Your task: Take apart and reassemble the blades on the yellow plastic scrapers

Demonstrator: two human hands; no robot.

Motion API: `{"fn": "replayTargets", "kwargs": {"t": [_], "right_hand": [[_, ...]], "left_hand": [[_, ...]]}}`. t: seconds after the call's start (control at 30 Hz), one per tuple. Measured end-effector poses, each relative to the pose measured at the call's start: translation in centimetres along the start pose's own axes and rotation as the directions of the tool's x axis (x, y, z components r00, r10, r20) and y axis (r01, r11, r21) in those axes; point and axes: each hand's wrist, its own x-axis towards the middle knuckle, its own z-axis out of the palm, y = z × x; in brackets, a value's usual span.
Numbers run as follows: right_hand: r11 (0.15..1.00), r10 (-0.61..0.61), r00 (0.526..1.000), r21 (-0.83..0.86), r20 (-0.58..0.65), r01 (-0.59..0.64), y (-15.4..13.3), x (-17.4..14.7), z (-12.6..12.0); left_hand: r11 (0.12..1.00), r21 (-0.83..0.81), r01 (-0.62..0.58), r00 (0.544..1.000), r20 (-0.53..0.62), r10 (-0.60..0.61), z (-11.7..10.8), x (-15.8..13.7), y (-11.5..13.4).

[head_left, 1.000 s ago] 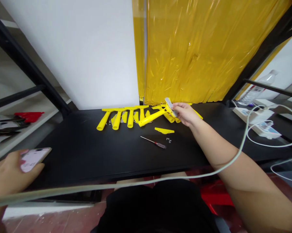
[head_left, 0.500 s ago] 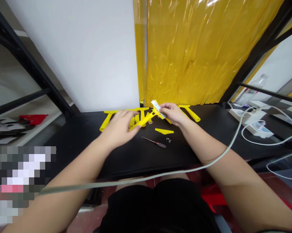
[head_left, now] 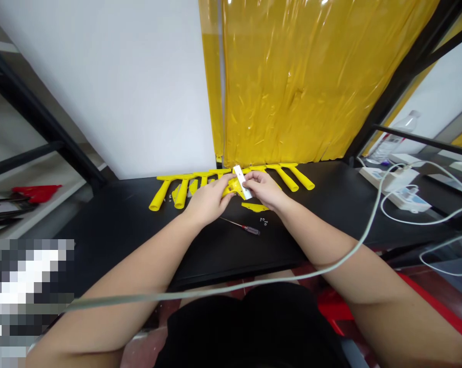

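My left hand (head_left: 207,202) is closed around a yellow plastic scraper handle (head_left: 235,188) near its wide head. With the fingers of my right hand (head_left: 264,190) I grip a flat silvery-white blade strip (head_left: 241,179) against that head. Whether the blade is seated cannot be made out. Just below my hands lies a loose yellow cover plate (head_left: 255,207), partly hidden by my right hand. A screwdriver (head_left: 250,230) with a dark translucent grip rests on the black table, and several small screws (head_left: 263,221) are beside it.
More yellow scraper handles (head_left: 159,197) line the back of the table (head_left: 215,250), left and right of my hands. A white cable (head_left: 277,281) crosses in front of my forearms. Power strips (head_left: 401,197) and a plastic bottle (head_left: 399,135) stand at the right.
My left hand has moved right and slid up the handle to its head, closing there. The blade is turned steeper, and my right hand has shifted slightly left and down.
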Motion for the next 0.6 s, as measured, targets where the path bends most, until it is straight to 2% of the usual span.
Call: {"fn": "replayTargets", "kwargs": {"t": [0.2, 0.33, 0.5, 0.6], "right_hand": [[1.0, 0.02, 1.0, 0.013, 0.005, -0.02, -0.3, -0.4, 0.0], [1.0, 0.014, 0.995, 0.01, 0.101, -0.015, -0.2, -0.4, -0.5], [0.978, -0.071, 0.973, -0.176, 0.219, 0.111, -0.7, -0.5, -2.0], [0.858, -0.207, 0.945, -0.417, 0.255, 0.3, -1.6, -1.0, -3.6]], "left_hand": [[0.994, 0.054, -0.093, 0.996, 0.01, 0.093, 0.0, -0.2, -0.3], [0.985, 0.097, -0.141, 0.99, 0.042, 0.137, 0.0, -0.2, -0.5], [0.981, 0.071, -0.183, 0.982, 0.07, 0.178, -0.2, -0.3, -0.6], [0.985, 0.065, -0.16, 0.985, 0.075, 0.155, -0.2, -0.3, -0.8]]}}
